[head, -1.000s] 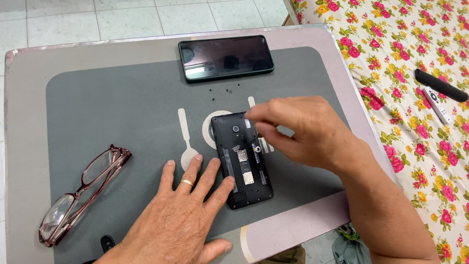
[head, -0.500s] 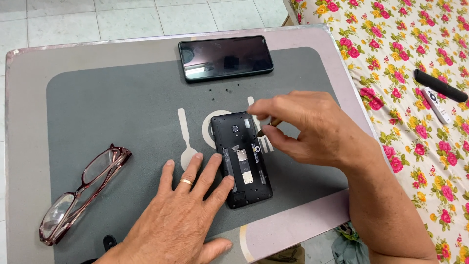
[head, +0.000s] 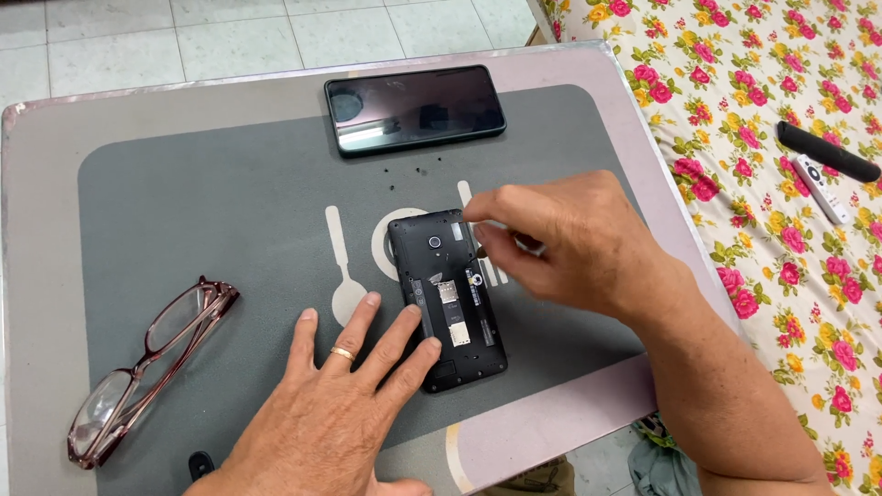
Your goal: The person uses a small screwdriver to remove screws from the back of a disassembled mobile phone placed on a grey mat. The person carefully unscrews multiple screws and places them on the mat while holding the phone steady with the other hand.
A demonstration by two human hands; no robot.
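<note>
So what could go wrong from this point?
1. The tiny loose screws lie bare on the mat just above the opened phone; a sweep of the right hand could scatter them.
2. The left hand steadies the phone only by fingertips at its lower edge, so it may slide or twist.
3. The glasses sit near the table's left edge and could get knocked off.

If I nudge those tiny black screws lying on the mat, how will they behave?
The tiny black screws look very light, so they would probably scatter or roll. The grey mat seems matte, which may slow them. They look hard to pinch.
</note>
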